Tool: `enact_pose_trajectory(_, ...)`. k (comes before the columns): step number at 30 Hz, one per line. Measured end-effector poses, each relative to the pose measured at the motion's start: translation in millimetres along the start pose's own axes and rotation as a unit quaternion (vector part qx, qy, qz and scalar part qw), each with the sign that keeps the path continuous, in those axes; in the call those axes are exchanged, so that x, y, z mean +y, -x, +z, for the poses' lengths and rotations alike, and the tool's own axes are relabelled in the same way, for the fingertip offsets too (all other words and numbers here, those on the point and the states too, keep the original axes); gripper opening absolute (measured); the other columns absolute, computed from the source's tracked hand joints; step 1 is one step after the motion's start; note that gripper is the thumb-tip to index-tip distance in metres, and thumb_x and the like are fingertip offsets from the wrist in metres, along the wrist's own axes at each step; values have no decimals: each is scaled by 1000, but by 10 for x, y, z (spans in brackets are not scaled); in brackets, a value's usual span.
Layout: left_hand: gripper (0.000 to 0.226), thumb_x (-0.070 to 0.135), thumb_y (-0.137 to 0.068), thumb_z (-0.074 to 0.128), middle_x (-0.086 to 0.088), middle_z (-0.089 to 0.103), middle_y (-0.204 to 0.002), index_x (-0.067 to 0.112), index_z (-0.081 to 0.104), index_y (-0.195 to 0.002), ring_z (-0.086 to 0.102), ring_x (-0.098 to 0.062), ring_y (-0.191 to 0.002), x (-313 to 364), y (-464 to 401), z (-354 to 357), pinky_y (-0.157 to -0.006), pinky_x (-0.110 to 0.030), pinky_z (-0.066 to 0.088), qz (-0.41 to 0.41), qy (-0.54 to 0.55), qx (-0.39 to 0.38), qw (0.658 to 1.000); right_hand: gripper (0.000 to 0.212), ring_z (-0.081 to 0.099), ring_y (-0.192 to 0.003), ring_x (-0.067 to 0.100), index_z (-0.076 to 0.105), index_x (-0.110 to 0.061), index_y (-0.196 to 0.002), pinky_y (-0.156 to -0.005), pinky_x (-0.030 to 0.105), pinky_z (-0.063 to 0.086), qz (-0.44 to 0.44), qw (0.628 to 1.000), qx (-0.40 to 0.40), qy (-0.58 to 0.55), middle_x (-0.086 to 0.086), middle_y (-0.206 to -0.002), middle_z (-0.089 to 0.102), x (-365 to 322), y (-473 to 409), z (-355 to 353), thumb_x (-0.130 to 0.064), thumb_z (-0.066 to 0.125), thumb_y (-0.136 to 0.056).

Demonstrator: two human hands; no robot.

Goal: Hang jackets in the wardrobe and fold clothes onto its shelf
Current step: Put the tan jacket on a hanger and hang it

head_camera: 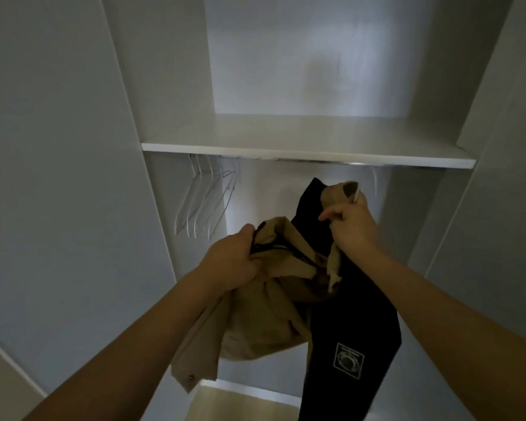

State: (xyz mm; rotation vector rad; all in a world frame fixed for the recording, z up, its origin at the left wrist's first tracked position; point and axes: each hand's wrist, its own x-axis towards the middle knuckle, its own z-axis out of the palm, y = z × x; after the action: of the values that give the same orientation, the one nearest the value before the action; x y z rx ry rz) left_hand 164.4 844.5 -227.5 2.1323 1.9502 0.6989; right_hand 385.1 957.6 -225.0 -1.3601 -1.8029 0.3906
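Note:
A beige jacket [264, 323] hangs bunched between my hands inside the open wardrobe, just below the white shelf [301, 153]. My left hand [231, 262] grips its collar edge with a dark cord. My right hand [353, 226] is closed on the other beige collar part and what looks like a white hanger tip. A black jacket [353, 344] with a white square logo hangs beside it on the right, its top behind my right hand. Several bare white hangers [207, 205] hang from the rail [316, 161] at the left.
White wardrobe side panels stand left and right, with an upper compartment above the shelf. One more white hanger hook [374, 183] hangs from the rail at the right. The wardrobe floor edge and a light wooden floor [225, 402] show at the bottom.

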Motion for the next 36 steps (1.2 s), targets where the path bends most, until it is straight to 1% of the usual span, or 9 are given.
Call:
enact_pose_trajectory(5,25,22,-84,60,-13,57,-84,10,45,-99,55,-20,-72,-5,98,-190,-64,-36,47,11,126,-46,991,34,52,-109,13,65,-46,-71,-84,25,49,-42,987,-152,-19,2,-147,32,-275,353,-17,-19,56,-89)
enact_pose_trajectory(9,29,2,-75,45,-7,59,-92,11,54,-101,55,-21,-84,33,101,-283,-73,-32,44,-55,416,-68,905,17,58,-99,10,71,-33,-88,-86,26,49,-38,978,-192,-68,0,-119,57,-429,418,-25,-32,55,-94)
enact_pose_trajectory(12,41,-13,-88,44,3,67,-101,20,60,-105,63,-14,-96,28,149,-336,-78,-24,50,-19,370,-74,926,25,57,-101,10,74,-35,-81,-84,19,45,13,966,-210,-153,-2,-111,57,-529,414,-77,-37,54,-94)
enact_pose_trajectory(16,29,7,-92,57,14,66,-104,29,63,-110,62,2,-97,84,157,-418,-84,-13,49,33,191,-45,980,35,61,-100,9,76,-36,-74,-93,27,47,55,938,-259,-224,-14,-97,62,-664,401,-101,-62,56,-83)
enact_pose_trajectory(21,23,15,-84,70,13,65,-96,26,60,-101,61,2,-87,172,143,-445,-72,-10,50,4,127,22,992,67,58,-77,6,71,-5,-82,-68,17,43,37,949,-263,-169,4,-83,61,-751,335,-50,-71,60,-73)
enact_pose_trajectory(24,21,17,-82,73,12,64,-95,24,63,-98,61,0,-86,214,134,-427,-72,-12,51,-9,120,30,992,47,45,-53,3,58,-6,-65,-52,16,36,11,949,-277,-147,-1,-62,47,-760,322,-37,-48,66,-83)
enact_pose_trajectory(27,15,19,-84,73,11,66,-94,24,66,-96,62,-1,-85,232,128,-409,-75,-14,51,-17,105,19,994,34,36,-51,8,50,-6,-62,-49,18,32,-8,950,-287,-123,4,-64,41,-765,298,-48,-25,60,-89)
enact_pose_trajectory(31,9,19,-86,71,9,69,-91,22,69,-94,64,-2,-84,246,146,-381,-78,-18,51,-30,133,20,990,46,42,-58,7,43,-21,-41,-57,24,33,-24,946,-309,-97,-10,-72,34,-775,310,-8,-28,60,-84)
enact_pose_trajectory(36,9,15,-88,69,10,70,-85,23,69,-88,66,2,-78,208,185,-373,-71,-9,50,-61,199,12,978,41,59,-92,18,42,-18,-53,-72,39,47,-114,945,-304,31,1,-118,44,-662,315,77,-36,57,-86)
